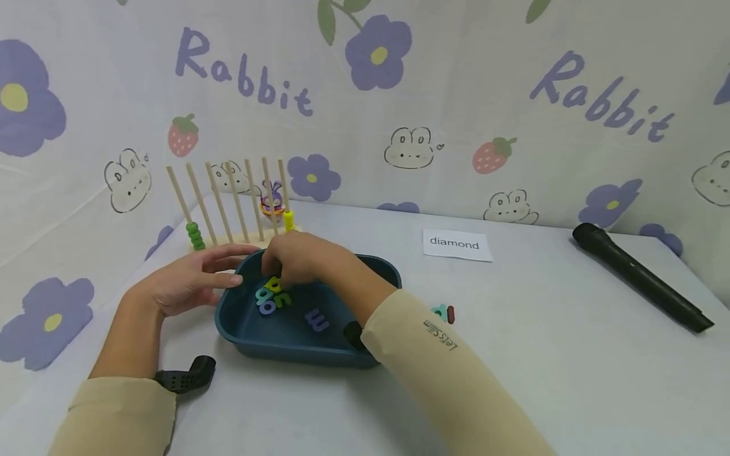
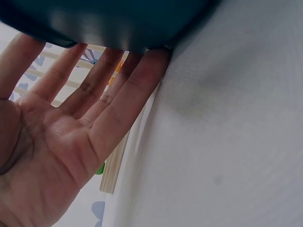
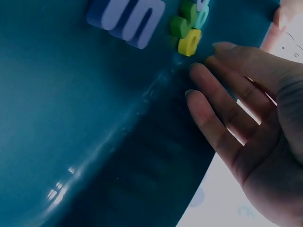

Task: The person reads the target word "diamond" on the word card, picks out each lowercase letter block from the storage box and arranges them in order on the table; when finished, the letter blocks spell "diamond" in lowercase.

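Note:
My left hand [image 1: 196,278] is at the left end of a dark blue tray [image 1: 308,354]. Its thumb lies at the rim, and the long fingers reach along the outer wall, as the left wrist view shows. Over the tray's far left part, my right hand [image 1: 302,256] reaches in with fingers loosely bent and nothing visible between them. Just beyond those fingertips, a yellow letter [image 3: 189,42] lies against a green letter [image 3: 183,21], with a teal letter [image 1: 263,294] and a blue-purple letter [image 1: 267,307] beside them. A purple letter m [image 1: 317,320] lies apart on the tray floor.
Behind the tray stands a wooden peg rack [image 1: 245,237] with green beads [image 1: 195,235] and yellow beads [image 1: 288,220]; a small purple figure [image 1: 272,196] sits behind it. Right are a "diamond" card [image 1: 457,245], a dark red letter piece [image 1: 451,315] and a black microphone [image 1: 639,275].

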The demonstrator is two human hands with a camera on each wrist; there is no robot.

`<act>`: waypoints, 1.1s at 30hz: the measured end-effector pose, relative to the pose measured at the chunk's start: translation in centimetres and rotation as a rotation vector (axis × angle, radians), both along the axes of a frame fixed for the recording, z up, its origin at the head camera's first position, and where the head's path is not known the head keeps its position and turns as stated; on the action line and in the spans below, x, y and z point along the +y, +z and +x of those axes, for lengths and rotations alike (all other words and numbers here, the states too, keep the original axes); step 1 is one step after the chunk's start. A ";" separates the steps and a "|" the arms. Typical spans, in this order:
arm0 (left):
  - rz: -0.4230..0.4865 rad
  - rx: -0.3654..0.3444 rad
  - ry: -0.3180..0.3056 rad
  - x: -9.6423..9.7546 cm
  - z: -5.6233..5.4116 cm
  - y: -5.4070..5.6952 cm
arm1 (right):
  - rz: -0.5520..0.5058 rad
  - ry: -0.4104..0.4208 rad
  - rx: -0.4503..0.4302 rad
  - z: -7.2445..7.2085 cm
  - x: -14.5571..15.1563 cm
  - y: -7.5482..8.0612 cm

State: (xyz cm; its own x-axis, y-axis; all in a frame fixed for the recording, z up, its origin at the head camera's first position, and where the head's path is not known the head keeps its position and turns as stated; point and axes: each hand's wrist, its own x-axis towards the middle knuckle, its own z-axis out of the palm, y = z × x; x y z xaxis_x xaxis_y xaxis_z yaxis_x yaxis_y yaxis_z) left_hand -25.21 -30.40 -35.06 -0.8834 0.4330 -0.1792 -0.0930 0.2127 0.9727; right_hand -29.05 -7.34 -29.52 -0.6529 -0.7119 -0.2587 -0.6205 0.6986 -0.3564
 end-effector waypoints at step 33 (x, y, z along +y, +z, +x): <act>0.003 -0.015 0.029 0.2 0.1 0.1 | 0.094 -0.015 0.014 0.4 -0.3 -1.3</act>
